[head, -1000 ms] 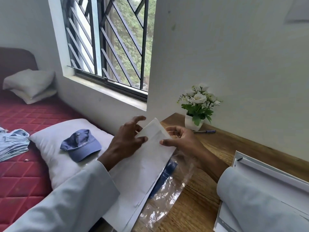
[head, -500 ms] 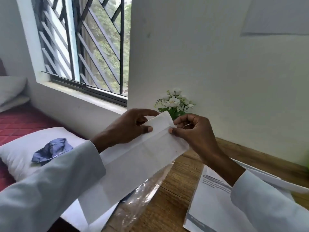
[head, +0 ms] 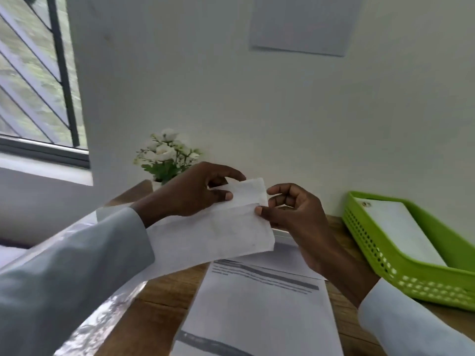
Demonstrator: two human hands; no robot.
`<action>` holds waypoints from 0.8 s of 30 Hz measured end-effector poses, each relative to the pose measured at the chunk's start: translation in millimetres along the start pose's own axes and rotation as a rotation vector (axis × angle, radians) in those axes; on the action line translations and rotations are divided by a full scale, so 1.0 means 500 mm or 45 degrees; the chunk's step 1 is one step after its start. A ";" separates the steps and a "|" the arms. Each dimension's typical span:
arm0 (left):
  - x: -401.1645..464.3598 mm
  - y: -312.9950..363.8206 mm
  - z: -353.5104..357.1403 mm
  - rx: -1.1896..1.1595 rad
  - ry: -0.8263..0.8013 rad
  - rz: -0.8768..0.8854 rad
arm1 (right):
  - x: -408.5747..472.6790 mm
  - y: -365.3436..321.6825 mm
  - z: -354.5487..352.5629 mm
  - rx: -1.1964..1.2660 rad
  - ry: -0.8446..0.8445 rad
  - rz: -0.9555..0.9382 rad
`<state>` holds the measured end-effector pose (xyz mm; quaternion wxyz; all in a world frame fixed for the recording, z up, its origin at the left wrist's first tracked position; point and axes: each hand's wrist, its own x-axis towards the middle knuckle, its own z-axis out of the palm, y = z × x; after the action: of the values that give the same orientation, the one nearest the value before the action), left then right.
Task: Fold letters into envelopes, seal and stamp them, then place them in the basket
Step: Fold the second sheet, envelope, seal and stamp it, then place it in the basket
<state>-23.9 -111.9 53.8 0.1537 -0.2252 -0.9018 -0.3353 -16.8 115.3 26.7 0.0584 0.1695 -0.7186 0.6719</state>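
I hold a long white envelope [head: 221,235] in the air above the wooden desk [head: 159,304], its flap raised at the far end. My left hand [head: 195,191] pinches the flap between thumb and fingers. My right hand [head: 290,209] grips the envelope's right end with its thumb on the front. Printed letter sheets [head: 259,309] lie flat on the desk below. A green plastic basket [head: 380,255] stands at the right against the wall, with a white envelope [head: 401,227] lying inside it.
A small pot of white flowers [head: 167,158] stands at the desk's back left, partly behind my left hand. A clear plastic wrapper [head: 102,322] lies at the desk's left edge. The barred window [head: 38,73] is at far left, and a sheet of paper [head: 303,21] hangs on the wall.
The view has swung right, so the bed, pillow and cap have left the frame and the green basket has come in. Both hands have carried the envelope to the right, over the letters.
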 end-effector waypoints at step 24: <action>0.040 0.013 0.100 -0.043 0.048 0.047 | -0.025 0.070 -0.044 -0.044 0.188 -0.007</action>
<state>-44.0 -68.0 29.4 0.1731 -0.2379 -0.8886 -0.3518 -19.8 140.3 -8.4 0.1160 0.1202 -0.7234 0.6699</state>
